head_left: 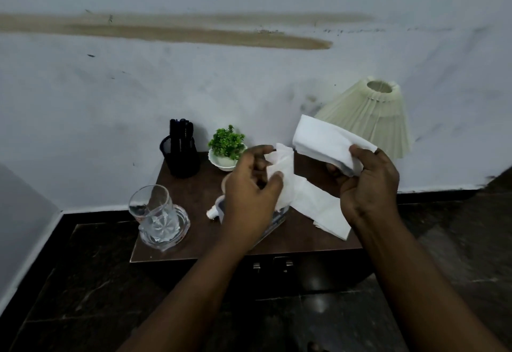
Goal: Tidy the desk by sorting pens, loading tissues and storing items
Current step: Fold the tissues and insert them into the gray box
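Above a small brown desk [194, 194], my right hand [368, 185] grips a folded stack of white tissues [324, 138]. My left hand [249, 194] pinches a single white tissue [282, 169] between thumb and fingers. More tissues [321, 207] lie spread on the desk under both hands. A tissue holder [220, 207] is mostly hidden beneath my left hand. A black mesh pen cup [180, 155] with dark pens stands at the desk's back left.
A small green plant in a white bowl [227, 146] sits at the back middle. A clear glass jug on a glass dish [155, 213] stands at the front left. A pleated cream lampshade [371, 119] is at the back right. The wall is directly behind.
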A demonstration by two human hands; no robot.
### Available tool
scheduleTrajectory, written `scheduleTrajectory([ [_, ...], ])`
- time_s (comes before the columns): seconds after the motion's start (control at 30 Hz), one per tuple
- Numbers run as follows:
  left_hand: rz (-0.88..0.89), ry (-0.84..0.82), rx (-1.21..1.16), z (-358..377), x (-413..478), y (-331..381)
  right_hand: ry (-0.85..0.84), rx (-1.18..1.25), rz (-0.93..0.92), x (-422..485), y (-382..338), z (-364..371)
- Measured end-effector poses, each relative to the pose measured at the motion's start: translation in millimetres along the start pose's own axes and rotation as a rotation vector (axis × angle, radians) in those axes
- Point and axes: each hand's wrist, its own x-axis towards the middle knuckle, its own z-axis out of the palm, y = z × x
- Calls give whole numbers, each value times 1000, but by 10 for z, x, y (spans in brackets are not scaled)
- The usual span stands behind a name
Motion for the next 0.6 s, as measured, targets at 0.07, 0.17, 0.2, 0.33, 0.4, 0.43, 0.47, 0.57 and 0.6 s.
scheduleTrajectory([
  [0.07,-137,-22,-127,305,-35,-10,7,14,-28,-10,-58,-38],
  [0.17,-661,-68,-685,663,-74,-47,35,5,-75,2,-124,-109],
  [0.2,-787,-82,-830,748,-80,-70,45,-11,-91,6,-140,-127],
  [0.33,-924,-37,-945,983,-65,-233,48,-105,-157,26,-169,-163],
  [0.4,-930,15,-813,1071,-72,-314,27,-178,-189,36,-172,-182],
  [0.43,-926,19,-715,1087,-71,-348,11,-224,-202,36,-163,-182],
  [0.47,-915,4,-613,1100,-76,-369,-6,-268,-216,22,-160,-179],
  [0.57,-881,-66,-466,1000,-67,-384,-83,-390,-317,-13,-121,-144],
  [0.6,-854,-97,-447,917,-52,-348,-110,-429,-350,-25,-105,-130],
])
